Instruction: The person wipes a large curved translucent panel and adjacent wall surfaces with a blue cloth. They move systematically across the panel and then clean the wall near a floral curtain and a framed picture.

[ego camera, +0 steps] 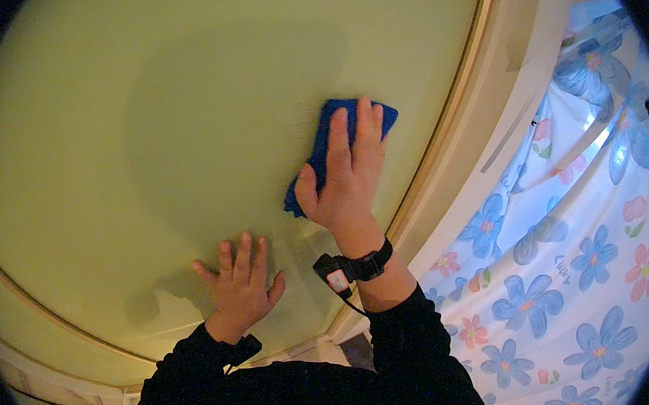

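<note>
A folded blue cloth [319, 150] lies against a broad, pale green translucent panel [223, 124]. My right hand [351, 170] rests flat over the cloth, fingers pointing up the view, and covers much of it. Lower and to the left, my left hand [242, 286] is spread with its fingers apart near the same panel; it holds nothing, and whether the palm touches the surface is unclear. Both wrists wear a black strapped device, and soft shadows fall on the panel.
A light-coloured frame [441, 138] edges the panel on the right, with a darker line along it. Beyond hangs a white curtain [518, 266] with blue and pink flowers, lit from behind. At lower left, a narrow strip [48, 311] crosses the green surface.
</note>
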The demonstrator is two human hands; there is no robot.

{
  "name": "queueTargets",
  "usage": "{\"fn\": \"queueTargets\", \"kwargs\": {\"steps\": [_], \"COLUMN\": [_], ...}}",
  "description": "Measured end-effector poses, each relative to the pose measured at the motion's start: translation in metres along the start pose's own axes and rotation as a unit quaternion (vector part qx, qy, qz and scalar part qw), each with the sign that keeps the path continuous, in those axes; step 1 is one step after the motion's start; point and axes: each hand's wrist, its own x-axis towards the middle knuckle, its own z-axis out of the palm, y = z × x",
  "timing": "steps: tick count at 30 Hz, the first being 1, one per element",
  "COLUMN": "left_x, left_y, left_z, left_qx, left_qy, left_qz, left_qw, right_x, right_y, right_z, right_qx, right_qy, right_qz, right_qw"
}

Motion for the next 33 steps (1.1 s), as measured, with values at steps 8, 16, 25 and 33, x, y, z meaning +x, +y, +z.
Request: {"fn": "queueTargets", "kwargs": {"steps": [8,16,25,33], "left_x": [0.007,0.002,0.0,0.007], "left_y": [0.003,0.033,0.038,0.038], "left_z": [0.016,0.02,0.043,0.04], "left_qx": [0.008,-0.029,-0.033,-0.019], "left_qy": [0.037,-0.065,0.021,0.036], "left_qz": [0.013,0.037,0.025,0.057], "left_qw": [0.999,0.997,0.999,0.998], "right_x": [-0.046,0.004,-0.057,-0.006], "right_y": [-0.002,0.044,0.038,0.097], "right_z": [-0.005,-0.013,-0.02,-0.038], "right_qx": [-0.033,-0.018,-0.02,-0.043], "right_qy": [-0.028,0.017,-0.009,-0.005], "right_qz": [0.047,0.002,0.083,0.028], "right_qw": [0.998,1.0,0.996,0.999]}}
